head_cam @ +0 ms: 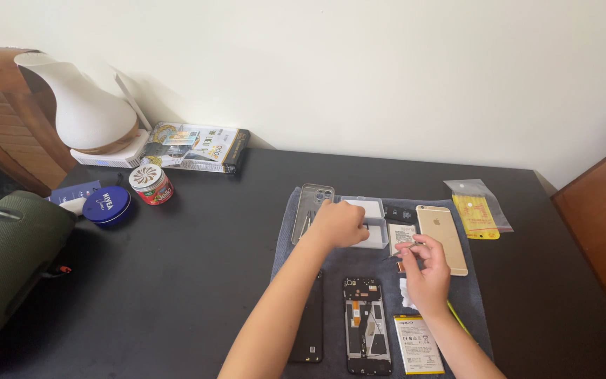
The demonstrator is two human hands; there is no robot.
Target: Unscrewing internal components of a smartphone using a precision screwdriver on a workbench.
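Note:
My left hand (339, 223) rests closed over a small white parts box (372, 223) on a grey cloth mat (285, 238); whether it grips anything is hidden. My right hand (426, 272) pinches a small part just below a small circuit board (402, 235), next to a gold phone (442, 238) lying face down. Near me lie an opened phone frame (366, 326), a black phone back (310, 330) and a flat battery (417, 344). A clear phone case (311, 203) lies at the mat's far left.
On the black table (212, 267) stand a white lamp-like device (85, 105), a book (194, 146), a small round tin (151, 184), a blue round tin (106, 205) and a green cylindrical speaker (5, 263). A plastic bag with yellow packet (476, 208) lies far right.

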